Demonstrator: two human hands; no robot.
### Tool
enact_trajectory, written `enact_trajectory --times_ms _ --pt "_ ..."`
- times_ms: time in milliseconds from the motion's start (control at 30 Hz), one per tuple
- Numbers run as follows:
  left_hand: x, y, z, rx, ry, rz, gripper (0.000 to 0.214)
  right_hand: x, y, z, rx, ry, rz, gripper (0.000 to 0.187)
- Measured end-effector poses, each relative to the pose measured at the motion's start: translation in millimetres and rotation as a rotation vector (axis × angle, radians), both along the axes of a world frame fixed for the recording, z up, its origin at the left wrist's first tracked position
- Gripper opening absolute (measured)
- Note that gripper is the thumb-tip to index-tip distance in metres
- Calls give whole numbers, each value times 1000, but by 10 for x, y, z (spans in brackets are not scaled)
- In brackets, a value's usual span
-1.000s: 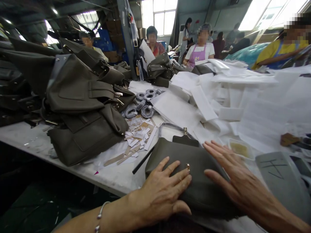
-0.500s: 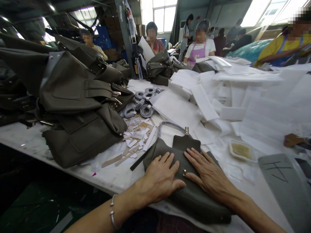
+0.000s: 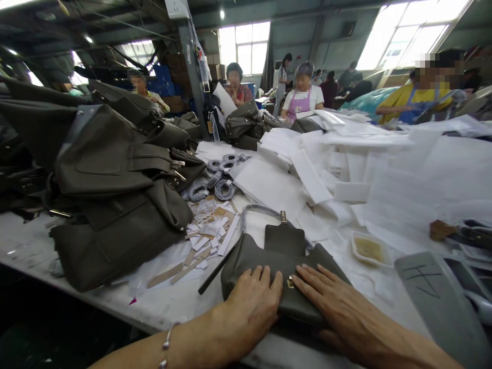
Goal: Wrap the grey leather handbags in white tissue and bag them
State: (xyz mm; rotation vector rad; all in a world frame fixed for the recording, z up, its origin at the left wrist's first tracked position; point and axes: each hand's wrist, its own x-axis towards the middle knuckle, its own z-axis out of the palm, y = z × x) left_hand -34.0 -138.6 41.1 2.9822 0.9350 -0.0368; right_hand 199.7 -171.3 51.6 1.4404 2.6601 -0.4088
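Note:
A dark olive leather handbag (image 3: 269,256) lies flat on the white worktable (image 3: 172,302) right in front of me. Its flap with a metal clasp (image 3: 283,216) points away from me. My left hand (image 3: 251,302) rests flat on the bag's near left part, fingers stretched out. My right hand (image 3: 330,302) lies flat on the bag's right part, fingers extended toward a small gold turn lock (image 3: 290,282). Neither hand holds anything.
A pile of olive handbags (image 3: 115,195) fills the left. Paper scraps (image 3: 211,230) and grey tape rolls (image 3: 223,177) lie behind the bag. White sheets (image 3: 346,164) cover the right, with a small glue dish (image 3: 369,248) and a grey board (image 3: 434,292). Several people work at the far side.
Both hands slid closer together toward the gold lock and pulled back toward me on the bag. The camera tipped up slightly.

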Motion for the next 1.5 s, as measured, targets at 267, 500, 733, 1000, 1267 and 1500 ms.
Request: enact_trajectory --times_ms 267,500,733,1000,1267,1500 --pt "-56 -102 -615 425 -150 -47 51 70 -162 -580 757 -4 163 55" --pt "-338 -279 -579 350 -242 -55 79 160 -298 -598 619 -8 77 71" --pt "-522 -229 -578 376 -179 113 114 60 -294 -530 560 8 32 105" --pt "-324 -147 -602 418 -195 38 117 -269 -33 -654 546 55 -93 94" --pt "22 -46 -681 576 -332 -54 63 -87 146 -259 211 250 -42 82" --pt "139 -33 -809 691 -551 29 61 444 1535 219 596 216 -446 48"
